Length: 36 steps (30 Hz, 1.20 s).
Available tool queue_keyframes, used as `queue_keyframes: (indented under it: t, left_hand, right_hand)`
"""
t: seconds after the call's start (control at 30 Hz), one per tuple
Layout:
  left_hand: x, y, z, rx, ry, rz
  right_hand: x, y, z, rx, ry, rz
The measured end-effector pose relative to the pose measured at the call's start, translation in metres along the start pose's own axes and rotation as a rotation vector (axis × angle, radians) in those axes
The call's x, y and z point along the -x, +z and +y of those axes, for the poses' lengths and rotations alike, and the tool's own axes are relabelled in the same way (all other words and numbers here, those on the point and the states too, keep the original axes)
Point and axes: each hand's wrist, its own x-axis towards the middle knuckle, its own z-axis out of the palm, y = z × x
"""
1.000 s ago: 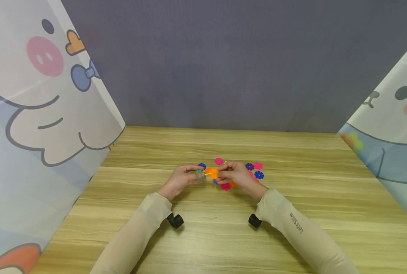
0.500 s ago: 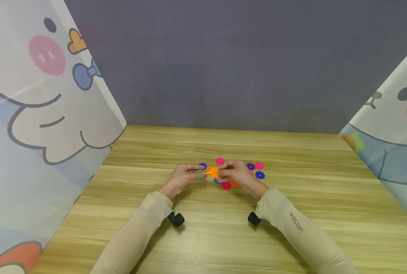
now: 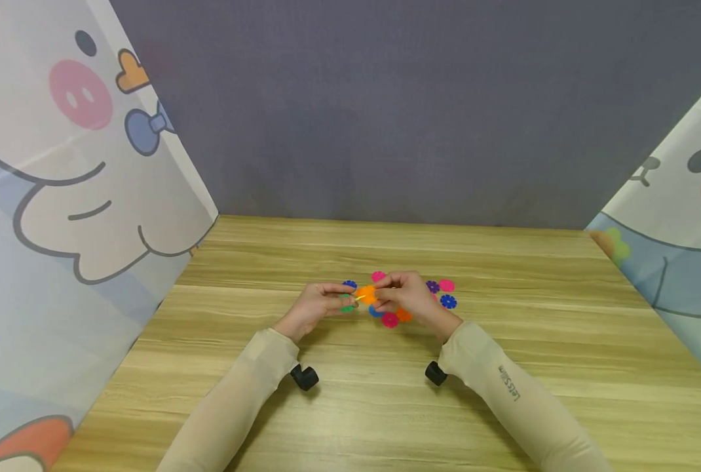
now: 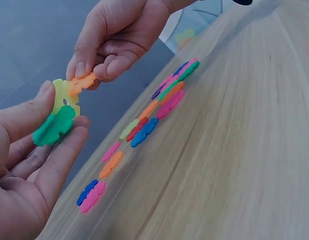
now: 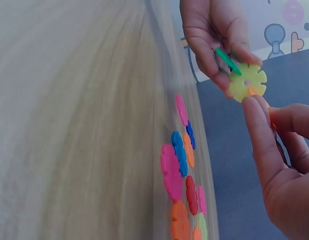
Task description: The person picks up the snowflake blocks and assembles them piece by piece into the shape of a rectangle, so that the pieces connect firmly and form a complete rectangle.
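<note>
Above the table, the left hand [image 3: 315, 308] pinches a yellow notched disc [image 5: 247, 82] with a green disc [image 4: 55, 126] slotted into it. The right hand [image 3: 411, 298] pinches an orange disc [image 4: 80, 83] between thumb and fingers. In the left wrist view the orange disc meets the yellow disc's edge, at an angle to it. From the right wrist view, the right hand [image 5: 287, 160] hides most of the orange disc. How deep the two discs sit in each other, I cannot tell.
Several loose discs lie on the wooden table [image 3: 350, 393] under and beside the hands, among them a blue one [image 3: 448, 301], a pink one [image 3: 447, 286] and a crimson one [image 3: 390, 320]. A grey panel [image 3: 386, 118] stands behind, with printed cartoon sheets at both sides.
The right hand has risen slightly, and the orange disc has shifted a little upward in the head view. The left hand has barely moved; both hands keep their pinch.
</note>
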Motion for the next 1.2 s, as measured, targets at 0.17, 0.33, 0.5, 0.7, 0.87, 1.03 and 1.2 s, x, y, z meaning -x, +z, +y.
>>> queue_keyframes:
  t: [0.17,0.33,0.5,0.7,0.87,1.03,1.2]
  left_hand:
    - [0.002,-0.001,0.0,-0.023,0.0,-0.031]
    - [0.003,-0.003,0.0,-0.031,-0.013,-0.079]
    - [0.002,-0.004,0.0,-0.039,-0.033,-0.097]
    - [0.001,-0.003,0.001,-0.05,-0.033,-0.103]
    - [0.002,-0.003,0.0,-0.065,-0.024,-0.089]
    - [0.004,-0.007,0.0,-0.109,-0.018,-0.059]
    - [0.006,-0.011,0.001,-0.156,-0.016,-0.022]
  right_hand:
    - [0.0,-0.003,0.002,0.009,0.001,-0.036]
    - [-0.002,-0.005,0.001,0.029,0.029,-0.063]
    - [-0.005,-0.007,0.0,0.046,0.057,-0.086]
    - [-0.007,-0.007,-0.003,0.063,0.076,-0.124]
    - [-0.011,-0.004,-0.004,0.086,0.1,-0.144]
    - [-0.016,0.003,-0.005,0.106,0.108,-0.14]
    - [-0.021,0.01,-0.006,0.131,0.087,-0.14]
